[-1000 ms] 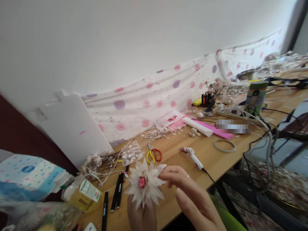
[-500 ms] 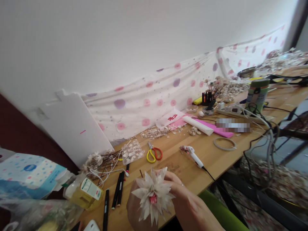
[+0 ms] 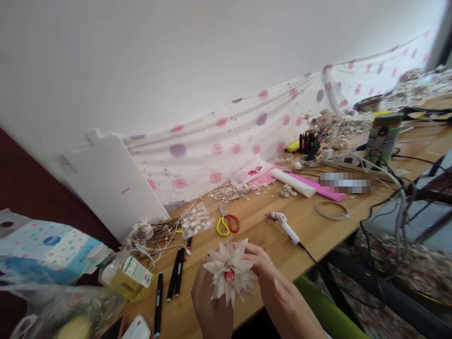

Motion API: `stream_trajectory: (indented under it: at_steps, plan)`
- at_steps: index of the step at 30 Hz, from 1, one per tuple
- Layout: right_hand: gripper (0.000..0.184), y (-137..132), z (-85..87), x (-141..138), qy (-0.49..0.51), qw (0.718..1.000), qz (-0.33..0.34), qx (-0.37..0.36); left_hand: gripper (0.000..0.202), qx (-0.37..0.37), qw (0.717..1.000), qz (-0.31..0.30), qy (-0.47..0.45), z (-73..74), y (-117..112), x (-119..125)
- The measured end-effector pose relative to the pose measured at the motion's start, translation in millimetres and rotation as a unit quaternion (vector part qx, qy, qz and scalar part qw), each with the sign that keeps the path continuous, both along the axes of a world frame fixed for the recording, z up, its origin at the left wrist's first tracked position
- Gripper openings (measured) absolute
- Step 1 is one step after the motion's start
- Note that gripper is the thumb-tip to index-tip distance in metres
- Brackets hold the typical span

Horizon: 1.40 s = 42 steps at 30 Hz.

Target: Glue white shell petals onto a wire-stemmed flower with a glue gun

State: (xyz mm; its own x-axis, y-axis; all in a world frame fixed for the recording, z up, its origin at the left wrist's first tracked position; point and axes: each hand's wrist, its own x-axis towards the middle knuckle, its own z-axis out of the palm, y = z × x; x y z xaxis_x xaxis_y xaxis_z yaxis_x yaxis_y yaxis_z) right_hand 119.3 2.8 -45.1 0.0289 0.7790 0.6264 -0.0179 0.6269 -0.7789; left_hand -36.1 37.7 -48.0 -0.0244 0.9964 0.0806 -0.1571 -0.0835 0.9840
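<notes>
A white handmade flower (image 3: 230,270) with pointed petals and a pink centre faces up towards me near the table's front edge. My left hand (image 3: 208,296) is closed behind it, its fingers mostly covered by the petals. From the other side my right hand (image 3: 263,263) curls round the back of the bloom, fingertips hidden behind it. Beyond the hands lie scissors (image 3: 228,223) with one yellow and one red handle. A white glue gun (image 3: 287,230) rests to the right, its cord running off the table edge.
Black markers (image 3: 175,273), a bottle of yellow liquid (image 3: 130,278) and a white device (image 3: 137,328) stand or lie at left. A petal-filled clear bag (image 3: 196,220) is behind. Further right are a white roll (image 3: 293,182), a cable ring (image 3: 332,210), a green flask (image 3: 384,136) and tangled cords.
The flower and both hands sit slightly higher and further right in the picture, with the bloom turned a little. The camera view has shifted slightly. Both hands stay round the flower.
</notes>
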Motion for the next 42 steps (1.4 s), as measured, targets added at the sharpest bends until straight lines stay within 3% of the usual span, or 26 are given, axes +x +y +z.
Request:
stream_trajectory:
  at_steps: [5, 8, 13, 16, 20, 29, 35, 42]
  plan:
    - [0.05, 6.8, 6.5, 0.7, -0.053, 0.994, -0.088, 0.04, 0.013, 0.089, 0.984, 0.108, 0.11, 7.4, -8.6, 15.2]
    - [0.048, 13.3, 3.9, 4.0, -0.074, 0.99, -0.121, 0.023, 0.015, 0.106, 0.981, 0.135, 0.091, 14.3, -9.6, 23.3]
    - [0.051, 14.6, 7.7, 8.3, -0.112, 0.982, -0.143, 0.045, 0.033, 0.045, 0.996, 0.051, -0.049, 34.2, -11.5, 30.5]
    - [0.052, 0.7, 24.3, 10.0, -0.154, 0.977, -0.133, 0.063, 0.032, 0.016, 0.998, -0.003, -0.059, 42.2, -15.0, 31.5]
    - [0.054, -20.6, 41.7, 11.2, -0.209, 0.969, -0.127, 0.017, 0.037, 0.015, 0.999, -0.021, -0.042, 45.6, -22.1, 35.4]
    - [0.061, -17.3, 32.6, 9.3, -0.257, 0.953, -0.148, 0.063, 0.044, 0.015, 0.998, -0.04, -0.045, 47.9, -36.4, 45.1]
    - [0.07, -7.4, 16.1, 4.7, -0.281, 0.924, -0.234, 0.113, 0.049, -0.002, 1.0, -0.026, -0.012, 39.0, -36.5, 44.4]
    - [0.071, -15.1, 25.4, 11.4, -0.363, 0.887, -0.264, 0.107, 0.041, -0.01, 1.0, -0.024, -0.013, 26.0, -34.2, 48.3]
